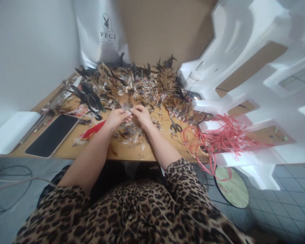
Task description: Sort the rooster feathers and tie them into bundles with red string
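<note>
Red strands [93, 130] lie near-left of the feather heap [139, 81] on the surface [132, 155]. Just before the heap, left hand [118, 117] and right hand [141, 116] meet, each grip pinching a brown feather tuft [126, 101] at its base. It looks light, soft, easily bent; I'd hold the quill ends. Scissors [176, 126] lie near-right of the heap.

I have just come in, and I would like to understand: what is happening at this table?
A person's left hand and right hand meet over the table, fingers pinching what looks like a brown feather tuft. A heap of feathers lies just beyond. Scissors lie to the right, a smartphone to the left.
</note>
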Action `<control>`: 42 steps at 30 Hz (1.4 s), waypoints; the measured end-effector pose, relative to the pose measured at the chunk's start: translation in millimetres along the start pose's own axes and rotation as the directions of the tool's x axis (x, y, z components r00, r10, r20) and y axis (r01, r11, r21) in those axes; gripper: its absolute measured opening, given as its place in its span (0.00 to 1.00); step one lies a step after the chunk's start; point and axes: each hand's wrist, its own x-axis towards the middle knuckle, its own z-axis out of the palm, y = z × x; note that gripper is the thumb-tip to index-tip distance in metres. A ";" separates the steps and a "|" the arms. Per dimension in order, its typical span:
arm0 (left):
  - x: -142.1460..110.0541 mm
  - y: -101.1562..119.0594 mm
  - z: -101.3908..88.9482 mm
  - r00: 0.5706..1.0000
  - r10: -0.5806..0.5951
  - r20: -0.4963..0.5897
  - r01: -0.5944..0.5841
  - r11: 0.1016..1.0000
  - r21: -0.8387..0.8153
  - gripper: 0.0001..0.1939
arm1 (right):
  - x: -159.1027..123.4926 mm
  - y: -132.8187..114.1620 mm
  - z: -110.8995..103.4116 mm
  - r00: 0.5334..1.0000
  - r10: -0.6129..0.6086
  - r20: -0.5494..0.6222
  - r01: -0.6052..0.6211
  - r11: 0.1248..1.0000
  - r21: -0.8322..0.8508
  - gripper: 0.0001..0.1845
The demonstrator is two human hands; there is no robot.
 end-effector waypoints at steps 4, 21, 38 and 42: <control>1.6 -2.5 -2.0 1.000 0.005 0.026 -0.006 1.000 0.025 0.12 | 0.9 1.4 -1.0 0.999 0.026 0.021 -0.027 0.999 0.021 0.15; 10.9 17.6 -25.9 0.915 0.084 -0.394 -0.239 0.900 -0.365 0.05 | 4.7 1.2 -6.2 0.988 -0.114 0.100 0.146 0.888 -0.435 0.08; 14.7 12.5 -30.3 0.917 0.090 -0.388 -0.253 0.884 -0.393 0.07 | 25.3 7.6 50.5 0.959 0.070 0.274 0.263 0.132 -0.956 0.05; 14.6 11.9 -30.1 0.922 0.081 -0.379 -0.236 0.893 -0.383 0.07 | 42.7 1.7 36.1 0.979 0.014 0.202 0.197 0.160 -0.967 0.04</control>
